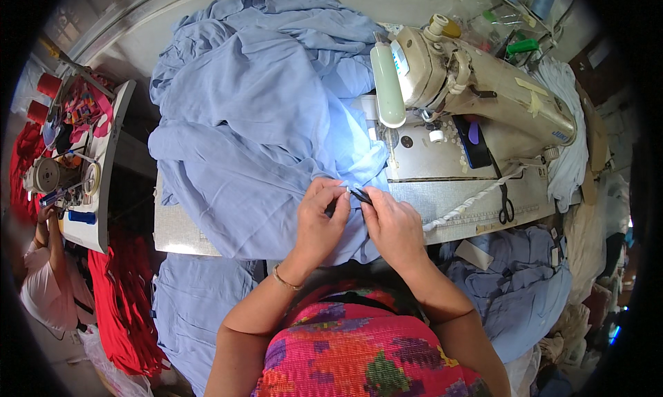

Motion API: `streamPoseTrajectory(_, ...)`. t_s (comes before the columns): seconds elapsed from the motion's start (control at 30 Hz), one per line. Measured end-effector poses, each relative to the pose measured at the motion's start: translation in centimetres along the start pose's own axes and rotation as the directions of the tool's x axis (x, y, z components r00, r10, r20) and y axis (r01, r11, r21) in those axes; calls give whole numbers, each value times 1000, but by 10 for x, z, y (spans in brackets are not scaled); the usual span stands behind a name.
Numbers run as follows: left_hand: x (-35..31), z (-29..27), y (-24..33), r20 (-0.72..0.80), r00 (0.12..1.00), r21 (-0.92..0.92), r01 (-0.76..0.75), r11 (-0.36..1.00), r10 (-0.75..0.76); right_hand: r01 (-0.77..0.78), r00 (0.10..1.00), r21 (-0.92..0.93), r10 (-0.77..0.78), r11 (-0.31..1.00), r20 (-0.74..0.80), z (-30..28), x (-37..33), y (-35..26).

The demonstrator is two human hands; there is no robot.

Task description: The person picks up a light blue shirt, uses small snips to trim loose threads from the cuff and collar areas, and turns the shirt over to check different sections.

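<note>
My hands meet over the front edge of a large heap of light blue fabric (255,86) on the sewing table. Between thumb and fingers, my right hand (392,221) grips a small black pointed tool (360,196), its exact kind unclear. The tool's tip points toward my left fingertips. My left hand (321,214) is closed in a pinch, with a tiny whitish bit at its fingertips that is too small to name. Just beyond my hands, the lamp lights the cloth near the needle area of a beige sewing machine (476,72).
Black scissors (506,207) and a dark phone (472,145) lie right of my hands. A twisted white cloth strip (463,207) crosses the table's right front. More blue garments (511,286) hang below. At far left, another person's arm (52,248) reaches to a second machine (48,176).
</note>
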State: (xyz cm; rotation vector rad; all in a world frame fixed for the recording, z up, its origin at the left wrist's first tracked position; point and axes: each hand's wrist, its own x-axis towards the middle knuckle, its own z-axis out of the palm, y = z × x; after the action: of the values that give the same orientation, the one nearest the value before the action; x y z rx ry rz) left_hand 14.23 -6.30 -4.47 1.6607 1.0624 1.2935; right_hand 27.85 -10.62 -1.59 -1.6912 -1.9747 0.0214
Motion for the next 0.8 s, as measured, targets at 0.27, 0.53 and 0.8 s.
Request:
streamPoseTrajectory(0.27,2,0,2,22,998,-53,54,997,-53,65,998,44,-64,997,-26,13,1,9)
streamPoseTrajectory(0.53,3,0,-2,33,999,29,-6,1000,5,119,992,-66,-116,991,42,15,3,11)
streamPoseTrajectory(0.8,6,-1,-4,43,993,160,-111,981,106,171,985,-136,-165,976,55,15,3,13)
